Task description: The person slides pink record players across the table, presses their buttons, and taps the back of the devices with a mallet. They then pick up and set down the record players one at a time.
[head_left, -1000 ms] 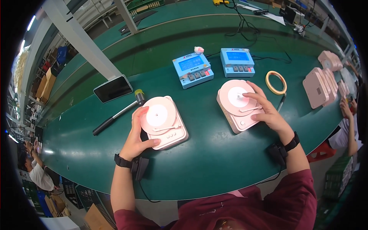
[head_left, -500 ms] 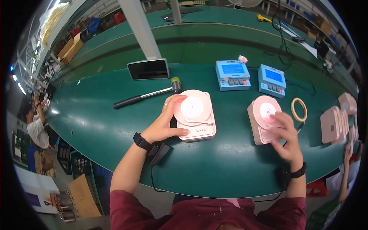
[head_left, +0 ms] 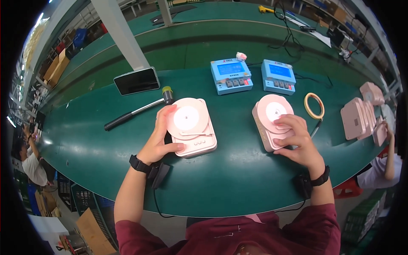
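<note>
Two pink mini record players with white-centred discs lie on the green table. My left hand (head_left: 158, 142) holds the left record player (head_left: 196, 146) by its left side, with the thumb on the near corner by the small round buttons and the fingers at the disc's edge. The tonearm of that one shows along the near side of its disc. My right hand (head_left: 298, 142) bends over the right record player (head_left: 262, 127). One fingertip rests on its disc, and the other fingers and thumb are at its near right side, hiding part of the front.
A mallet (head_left: 136, 111) lies at left below a propped phone (head_left: 137, 81). Two blue boxes with screens, a left one (head_left: 232, 76) and a right one (head_left: 278, 76), stand behind the players. At right are a yellow ring (head_left: 313, 105), stacked pink housings (head_left: 356, 119) and another person's hand (head_left: 387, 131).
The whole view has shifted, so things on the table appear further left. My right fingers have lowered from above the right player onto its disc and side. My left hand keeps its hold.
</note>
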Demonstrator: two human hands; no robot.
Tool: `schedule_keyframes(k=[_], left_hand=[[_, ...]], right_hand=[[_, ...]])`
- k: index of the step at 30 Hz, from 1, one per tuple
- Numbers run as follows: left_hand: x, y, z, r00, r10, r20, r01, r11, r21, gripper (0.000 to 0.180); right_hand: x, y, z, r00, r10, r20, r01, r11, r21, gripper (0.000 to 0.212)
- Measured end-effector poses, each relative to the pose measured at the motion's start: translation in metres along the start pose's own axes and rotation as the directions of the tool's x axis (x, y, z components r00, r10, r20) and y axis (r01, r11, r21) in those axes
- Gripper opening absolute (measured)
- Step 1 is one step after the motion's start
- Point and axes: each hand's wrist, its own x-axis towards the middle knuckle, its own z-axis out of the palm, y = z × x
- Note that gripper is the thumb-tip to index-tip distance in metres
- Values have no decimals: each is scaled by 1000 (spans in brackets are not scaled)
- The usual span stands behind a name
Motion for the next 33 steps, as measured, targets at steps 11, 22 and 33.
schedule_keyframes(k=[11,22,33], left_hand=[[-2,-1,3,998,36,-46,-36,999,7,110],[-2,0,0,997,73,-10,-72,996,49,106],[-1,3,1,998,65,8,-65,997,37,106]], right_hand=[[-6,0,1,999,30,-15,-29,1000,10,28],[-5,-1,3,999,43,9,-43,999,17,27],[-5,0,3,1000,23,2,-23,1000,7,26]])
